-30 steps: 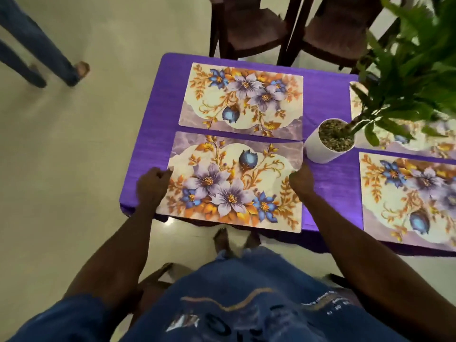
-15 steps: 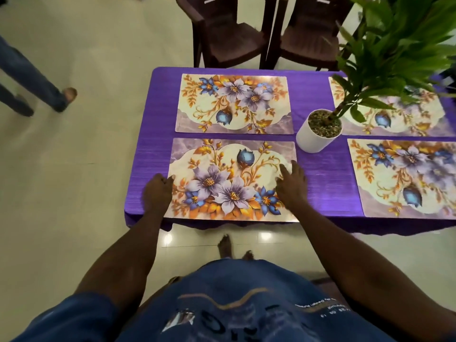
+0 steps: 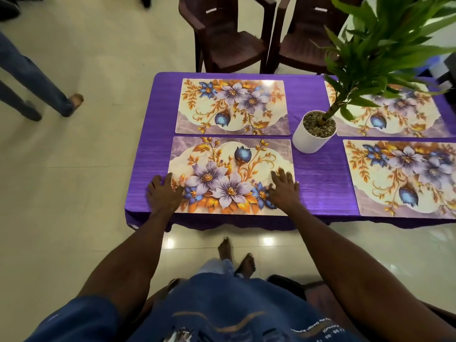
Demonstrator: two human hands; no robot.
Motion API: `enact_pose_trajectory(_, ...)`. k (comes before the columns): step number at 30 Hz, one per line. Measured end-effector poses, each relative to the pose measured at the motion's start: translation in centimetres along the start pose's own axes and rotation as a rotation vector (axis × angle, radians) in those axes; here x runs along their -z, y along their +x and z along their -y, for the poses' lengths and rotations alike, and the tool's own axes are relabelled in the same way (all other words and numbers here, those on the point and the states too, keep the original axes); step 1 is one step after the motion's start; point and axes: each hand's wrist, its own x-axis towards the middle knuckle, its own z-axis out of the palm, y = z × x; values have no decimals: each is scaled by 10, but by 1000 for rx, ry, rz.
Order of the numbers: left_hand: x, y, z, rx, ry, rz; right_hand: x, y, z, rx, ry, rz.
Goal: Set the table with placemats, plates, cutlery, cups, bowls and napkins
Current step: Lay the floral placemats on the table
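Your table (image 3: 318,169) has a purple cloth on it, and four mats lie on the cloth. That part of the job looks close to done. The near mat (image 3: 232,176) is the one under your hands. The far mat (image 3: 232,107) lies just past your fingertips, almost touching the near one. Off to the right of your right hand are two more mats, one near (image 3: 404,178) and one far (image 3: 394,114), partly hidden by the plant (image 3: 385,45).

You have no plates, cutlery, cups, bowls or napkins on the table. All of those are left to do, so I think you are only at the start.

The white pot (image 3: 313,134) stands just past your right hand, between the mats.

Your left hand (image 3: 164,195) lies flat with straight fingers on the mat's left edge, half on the cloth. Your right hand (image 3: 283,191) lies flat on the mat's right end, fingers spread. Neither hand holds anything; they only press the mat down.
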Motion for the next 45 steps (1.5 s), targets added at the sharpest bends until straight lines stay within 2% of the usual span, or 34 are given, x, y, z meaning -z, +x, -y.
enact_pose_trajectory(7,-2,9,6,-18,5,54,2,-2,-6,7,18,34)
enact_pose_trajectory(24,2,11,3,-67,126,57,4,2,-4,-34,6,95)
enact_pose_trajectory(45,3,10,-1,-67,159,75,5,3,-8,-17,9,95)
